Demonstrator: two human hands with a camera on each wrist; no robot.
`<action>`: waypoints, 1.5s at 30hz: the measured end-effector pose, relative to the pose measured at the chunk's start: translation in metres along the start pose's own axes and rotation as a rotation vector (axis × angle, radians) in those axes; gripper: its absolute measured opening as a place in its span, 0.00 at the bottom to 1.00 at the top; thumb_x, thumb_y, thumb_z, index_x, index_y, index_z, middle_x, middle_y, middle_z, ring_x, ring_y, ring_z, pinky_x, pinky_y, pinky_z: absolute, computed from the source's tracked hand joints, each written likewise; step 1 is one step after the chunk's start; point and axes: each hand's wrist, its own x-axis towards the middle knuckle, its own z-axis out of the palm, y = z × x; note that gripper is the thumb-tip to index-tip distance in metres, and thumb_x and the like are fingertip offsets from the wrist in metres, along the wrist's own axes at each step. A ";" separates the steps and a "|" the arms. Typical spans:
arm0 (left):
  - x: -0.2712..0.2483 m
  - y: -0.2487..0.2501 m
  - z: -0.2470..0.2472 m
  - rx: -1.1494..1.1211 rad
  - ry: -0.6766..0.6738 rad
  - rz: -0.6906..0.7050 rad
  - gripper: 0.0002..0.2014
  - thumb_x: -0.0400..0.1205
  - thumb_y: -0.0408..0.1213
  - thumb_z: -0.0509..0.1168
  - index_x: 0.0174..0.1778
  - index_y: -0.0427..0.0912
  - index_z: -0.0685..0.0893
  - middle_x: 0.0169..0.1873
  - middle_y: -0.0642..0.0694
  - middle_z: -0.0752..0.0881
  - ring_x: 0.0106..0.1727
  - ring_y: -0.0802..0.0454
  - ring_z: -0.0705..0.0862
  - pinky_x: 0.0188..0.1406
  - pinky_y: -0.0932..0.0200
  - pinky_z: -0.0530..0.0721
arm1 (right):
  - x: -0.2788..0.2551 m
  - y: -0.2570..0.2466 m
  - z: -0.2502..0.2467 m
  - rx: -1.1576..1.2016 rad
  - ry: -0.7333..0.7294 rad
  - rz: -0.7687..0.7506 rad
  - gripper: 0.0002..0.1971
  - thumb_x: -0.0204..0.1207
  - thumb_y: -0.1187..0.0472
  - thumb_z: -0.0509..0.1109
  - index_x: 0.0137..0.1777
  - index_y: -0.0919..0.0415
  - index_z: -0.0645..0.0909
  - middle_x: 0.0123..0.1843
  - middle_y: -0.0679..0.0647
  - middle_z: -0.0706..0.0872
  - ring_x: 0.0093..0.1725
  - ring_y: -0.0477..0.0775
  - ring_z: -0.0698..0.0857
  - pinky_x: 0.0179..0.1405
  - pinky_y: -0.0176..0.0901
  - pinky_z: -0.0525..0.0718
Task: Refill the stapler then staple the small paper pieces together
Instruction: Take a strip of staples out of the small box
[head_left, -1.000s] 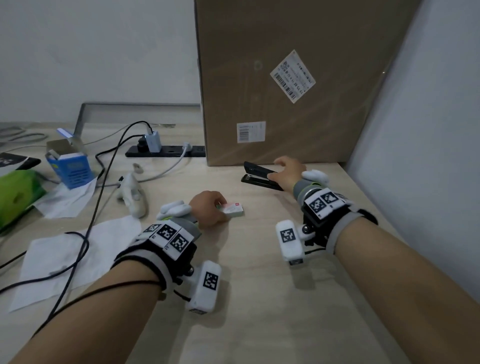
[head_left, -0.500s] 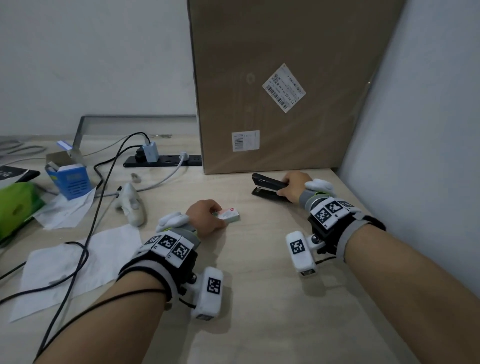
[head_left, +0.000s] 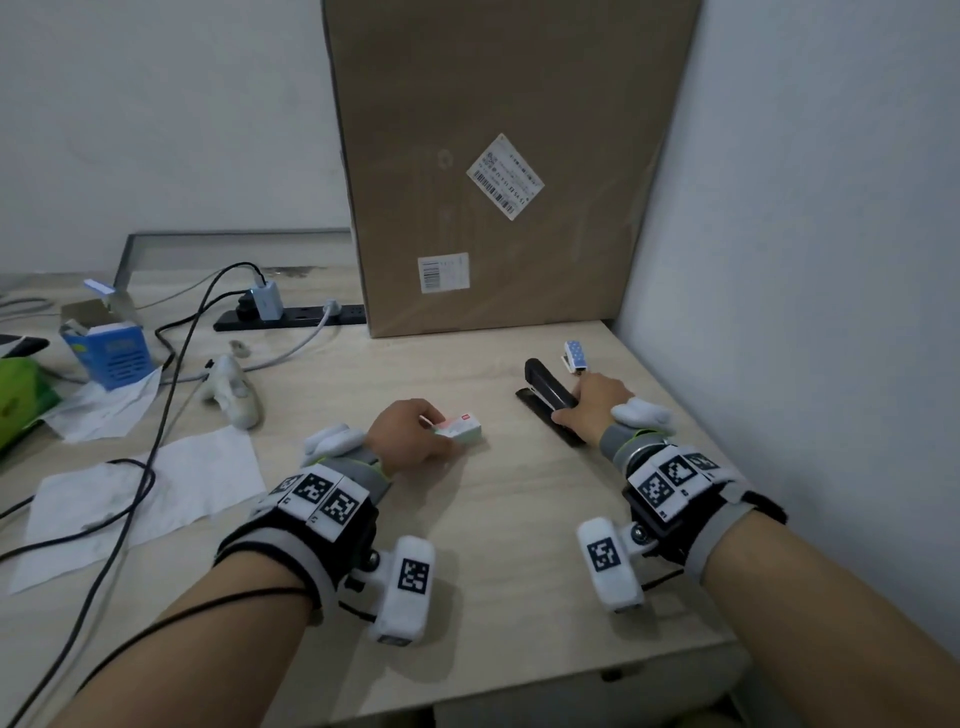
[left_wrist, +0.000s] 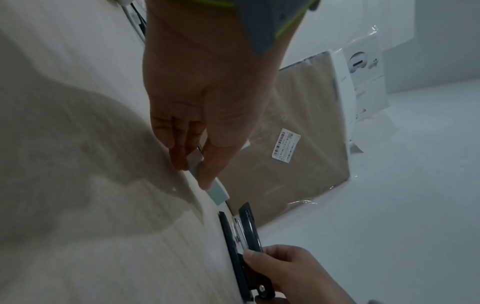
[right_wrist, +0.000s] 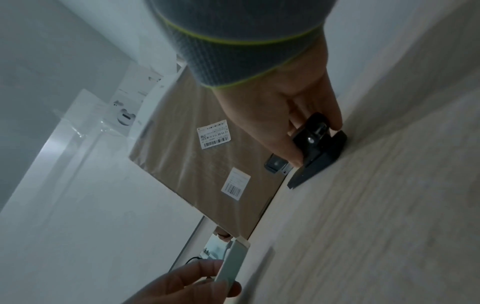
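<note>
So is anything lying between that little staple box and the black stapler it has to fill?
Nothing visible: bare wooden tabletop separates the small white staple box in the left hand from the black stapler held by the right hand.

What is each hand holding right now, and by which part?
Left hand pinches the small white staple box by its near end. Right hand grips the black stapler at its rear hinge end.

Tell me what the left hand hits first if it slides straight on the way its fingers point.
The left hand already pinches the staple box; beyond it, probably the stapler, though depth is unclear.
</note>
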 end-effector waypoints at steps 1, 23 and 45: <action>-0.003 0.000 0.001 -0.004 -0.007 0.007 0.16 0.70 0.36 0.75 0.53 0.38 0.85 0.52 0.39 0.87 0.44 0.49 0.80 0.32 0.62 0.76 | -0.002 -0.002 -0.001 -0.019 -0.011 -0.008 0.18 0.69 0.50 0.75 0.49 0.64 0.86 0.39 0.57 0.85 0.37 0.60 0.83 0.25 0.38 0.70; 0.007 -0.024 0.003 -0.639 0.089 0.028 0.19 0.72 0.29 0.75 0.58 0.33 0.82 0.45 0.39 0.87 0.35 0.45 0.84 0.35 0.54 0.87 | -0.022 -0.062 0.050 1.158 -0.331 -0.075 0.03 0.79 0.65 0.68 0.46 0.61 0.83 0.38 0.56 0.87 0.31 0.46 0.87 0.32 0.35 0.87; 0.010 -0.019 0.015 -1.020 0.119 -0.186 0.05 0.77 0.28 0.68 0.36 0.31 0.86 0.31 0.38 0.90 0.32 0.53 0.88 0.47 0.62 0.87 | -0.026 -0.053 0.057 1.162 -0.236 -0.248 0.14 0.70 0.72 0.74 0.54 0.60 0.84 0.49 0.59 0.90 0.41 0.52 0.86 0.42 0.40 0.87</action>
